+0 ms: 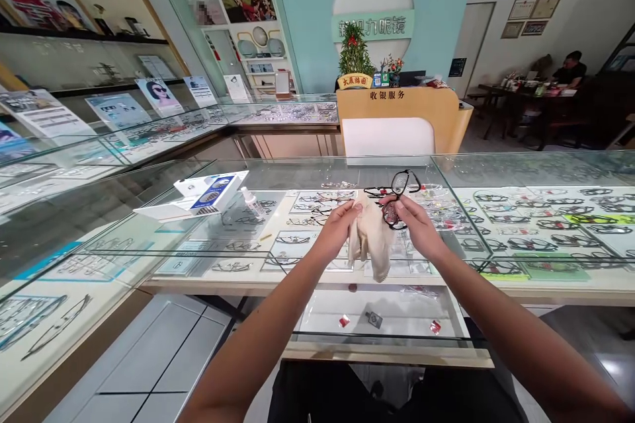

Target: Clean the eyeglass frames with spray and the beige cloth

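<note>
Your right hand point(417, 221) has its fingers clamped on the glasses point(399, 182), right of the frame's centre: lower lens point(389, 213) beside the thumb, upper one beyond the fingertips. Your left hand point(340, 223) has its fingers pinching the cloth point(371, 241), just left of the glasses.

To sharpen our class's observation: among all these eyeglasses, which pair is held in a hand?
The black-framed pair in the right hand, beside the cream cloth; the other eyeglasses lie in the glass display counters.
</note>
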`<action>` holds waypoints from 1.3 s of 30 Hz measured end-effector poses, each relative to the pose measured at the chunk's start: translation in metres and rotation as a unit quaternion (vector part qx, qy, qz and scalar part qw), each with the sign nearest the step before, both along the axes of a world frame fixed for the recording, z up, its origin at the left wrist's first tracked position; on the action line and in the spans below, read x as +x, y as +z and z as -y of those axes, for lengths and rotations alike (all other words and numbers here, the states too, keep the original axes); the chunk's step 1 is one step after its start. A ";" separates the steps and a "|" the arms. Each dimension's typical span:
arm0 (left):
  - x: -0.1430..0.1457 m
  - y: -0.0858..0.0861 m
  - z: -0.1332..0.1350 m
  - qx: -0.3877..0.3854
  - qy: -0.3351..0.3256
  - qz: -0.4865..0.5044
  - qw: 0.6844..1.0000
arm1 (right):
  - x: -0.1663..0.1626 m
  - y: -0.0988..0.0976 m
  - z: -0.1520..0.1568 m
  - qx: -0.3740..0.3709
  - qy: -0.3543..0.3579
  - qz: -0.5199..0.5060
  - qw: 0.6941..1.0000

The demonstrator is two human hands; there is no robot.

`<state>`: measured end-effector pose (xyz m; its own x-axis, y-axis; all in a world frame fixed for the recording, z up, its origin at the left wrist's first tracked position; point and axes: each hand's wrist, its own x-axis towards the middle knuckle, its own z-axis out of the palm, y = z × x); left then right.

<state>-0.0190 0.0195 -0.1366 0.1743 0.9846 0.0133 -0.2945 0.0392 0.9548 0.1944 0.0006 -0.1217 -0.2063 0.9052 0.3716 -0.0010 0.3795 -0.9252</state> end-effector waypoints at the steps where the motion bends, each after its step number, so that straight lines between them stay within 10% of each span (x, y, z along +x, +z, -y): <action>1: 0.000 -0.002 0.001 0.004 -0.003 -0.006 1.000 | 0.000 -0.001 0.000 0.005 -0.001 0.006 1.000; 39: 0.012 0.001 0.026 -0.015 -0.163 -0.013 0.986 | -0.016 -0.005 0.009 0.000 0.044 0.045 0.998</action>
<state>-0.0066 -0.0064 -0.1355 0.4815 0.8761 -0.0235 -0.2366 0.1558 0.9590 0.1782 -0.0079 -0.1267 -0.3174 0.8818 0.3488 0.0485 0.3824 -0.9227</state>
